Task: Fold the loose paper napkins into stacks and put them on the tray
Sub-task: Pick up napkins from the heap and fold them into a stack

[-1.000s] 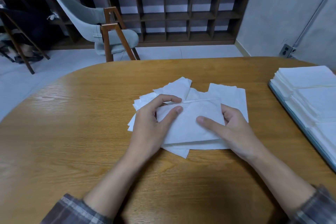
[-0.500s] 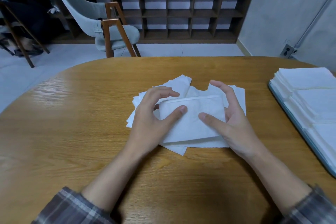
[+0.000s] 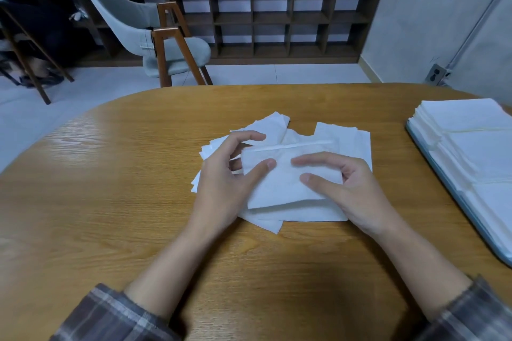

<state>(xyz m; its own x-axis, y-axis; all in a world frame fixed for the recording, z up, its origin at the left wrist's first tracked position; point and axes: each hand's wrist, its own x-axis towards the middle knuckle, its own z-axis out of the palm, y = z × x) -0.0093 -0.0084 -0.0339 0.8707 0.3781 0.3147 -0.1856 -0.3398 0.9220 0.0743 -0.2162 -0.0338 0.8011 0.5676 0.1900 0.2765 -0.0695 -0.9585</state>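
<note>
A pile of loose white paper napkins (image 3: pixel 345 137) lies on the middle of the wooden table (image 3: pixel 124 216). On top of it is a partly folded napkin (image 3: pixel 277 188) with a creased far edge. My left hand (image 3: pixel 227 180) holds its left edge, thumb on top and fingers curled behind. My right hand (image 3: pixel 360 194) grips its right end, index finger and thumb lying on its top face. The grey tray (image 3: pixel 496 246) at the table's right edge carries stacks of folded napkins (image 3: pixel 465 116).
A grey chair with wooden legs (image 3: pixel 171 52) stands beyond the table's far edge. Behind it a dark cubby shelf (image 3: pixel 277 16) with potted plants on top runs along the wall. Bare table surface lies to the left and in front of the pile.
My right hand's fingers have come from behind the napkin's right edge over onto its top. The left hand has kept its hold. The view has shifted slightly.
</note>
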